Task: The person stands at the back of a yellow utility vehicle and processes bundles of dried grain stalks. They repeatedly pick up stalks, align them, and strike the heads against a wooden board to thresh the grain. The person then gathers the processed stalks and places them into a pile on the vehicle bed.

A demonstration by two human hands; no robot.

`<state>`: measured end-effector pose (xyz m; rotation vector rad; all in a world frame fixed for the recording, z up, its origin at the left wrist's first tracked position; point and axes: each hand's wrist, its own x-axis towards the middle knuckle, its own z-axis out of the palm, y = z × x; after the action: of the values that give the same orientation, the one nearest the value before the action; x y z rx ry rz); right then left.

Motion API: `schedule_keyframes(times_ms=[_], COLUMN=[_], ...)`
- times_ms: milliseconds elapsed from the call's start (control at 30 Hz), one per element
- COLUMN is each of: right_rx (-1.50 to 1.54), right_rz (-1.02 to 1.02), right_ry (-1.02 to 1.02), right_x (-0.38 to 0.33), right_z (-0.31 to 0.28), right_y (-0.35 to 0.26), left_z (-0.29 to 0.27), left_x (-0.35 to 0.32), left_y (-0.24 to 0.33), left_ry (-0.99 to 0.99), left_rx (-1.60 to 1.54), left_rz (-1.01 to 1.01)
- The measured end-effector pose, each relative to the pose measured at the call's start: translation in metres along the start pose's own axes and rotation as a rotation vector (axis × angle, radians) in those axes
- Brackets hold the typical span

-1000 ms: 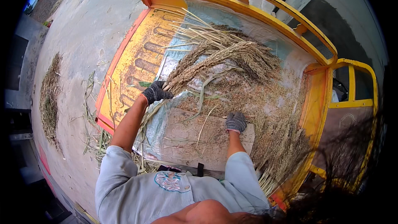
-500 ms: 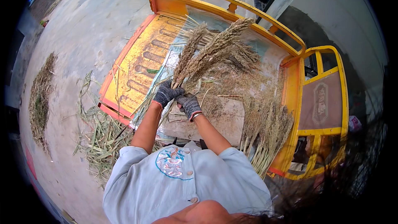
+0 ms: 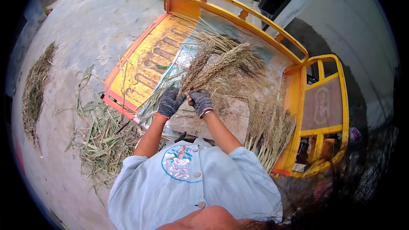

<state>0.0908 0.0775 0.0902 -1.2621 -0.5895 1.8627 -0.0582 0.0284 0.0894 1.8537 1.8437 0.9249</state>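
Both my hands wear dark grey knit gloves with red cuffs. My left hand (image 3: pixel 170 102) is closed round the lower stalks of a few dry, brownish sorghum-like seed heads (image 3: pixel 213 67). The heads fan up and to the right, away from me. My right hand (image 3: pixel 201 102) is curled at the base of the same heads, its thumb toward the stalks; the fingers' grip is partly hidden. Beyond lies a heap of cut seed heads (image 3: pixel 250 62), stalks pointing left. Under my hands is a flat pale board (image 3: pixel 232 117) strewn with seeds.
The yellow cart bed (image 3: pixel 147 55) has a raised rail (image 3: pixel 238 9) at its far side and a framed panel (image 3: pixel 321 106) at the right. More seed heads (image 3: pixel 272 127) lie at the bed's right. Stripped leaves (image 3: pixel 106 147) cover the ground at left, near a dried plant pile (image 3: pixel 37 89).
The held seed heads have tilted lower, toward the heap. My hands have moved slightly apart, the right one shifting up and rightward. The whole view has shifted a little.
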Motion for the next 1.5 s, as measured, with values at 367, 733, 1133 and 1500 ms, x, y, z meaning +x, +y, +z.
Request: schedule_keyframes(times_ms=[367, 733, 1133, 1500], right_rx=[-0.126, -0.882, 0.366, 0.499], right_rz=[-0.003, -0.753, -0.011, -0.325], right_ry=[0.089, -0.216, 0.190, 0.697], right_x=[-0.011, 0.009, 0.008, 0.058], right_z=[-0.003, -0.041, -0.022, -0.177], right_y=[0.001, 0.015, -0.022, -0.065], left_z=[0.024, 0.007, 0.024, -0.081], left_x=[-0.021, -0.020, -0.038, -0.172], left_y=[-0.029, 0.019, 0.000, -0.223], left_ry=[-0.201, -0.214, -0.386, -0.472], left_rx=[-0.880, -0.245, -0.003, 0.794], left_rz=[-0.304, -0.027, -0.018, -1.078])
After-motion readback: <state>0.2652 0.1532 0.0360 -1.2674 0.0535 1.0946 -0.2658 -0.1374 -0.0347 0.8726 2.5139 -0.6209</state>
